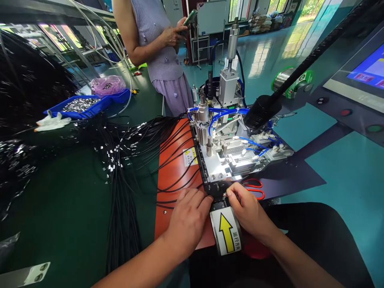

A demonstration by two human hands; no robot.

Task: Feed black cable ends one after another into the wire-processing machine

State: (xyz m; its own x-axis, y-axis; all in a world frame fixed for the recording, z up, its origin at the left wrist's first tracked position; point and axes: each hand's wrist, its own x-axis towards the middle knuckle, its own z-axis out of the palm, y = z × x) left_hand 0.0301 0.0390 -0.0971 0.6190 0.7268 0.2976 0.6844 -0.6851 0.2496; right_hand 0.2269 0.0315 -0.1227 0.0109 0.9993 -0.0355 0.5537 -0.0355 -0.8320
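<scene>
My left hand (192,210) rests on the orange plate (177,160), fingers bent and pressed together at the edge of the machine's black track (218,205). Black cables (168,191) run across the plate and under those fingers, and one seems gripped there. Across the track, my right hand (246,206) is closed in a pinch of thumb and forefinger. A tiny shiny piece shows at its fingertips, too small to name. Just beyond that hand lie red-handled scissors (258,195). Below the fingers is a white label with a yellow arrow (226,233).
The machine (231,148) with cylinders and blue air hoses stands ahead. Bundled cables with metal ends (120,208) lie left, near a blue tray (87,108) of metal parts and white gloves (52,122). A solder spool (291,82) and control panel (357,92) are right. A person (160,44) holding a phone stands beyond.
</scene>
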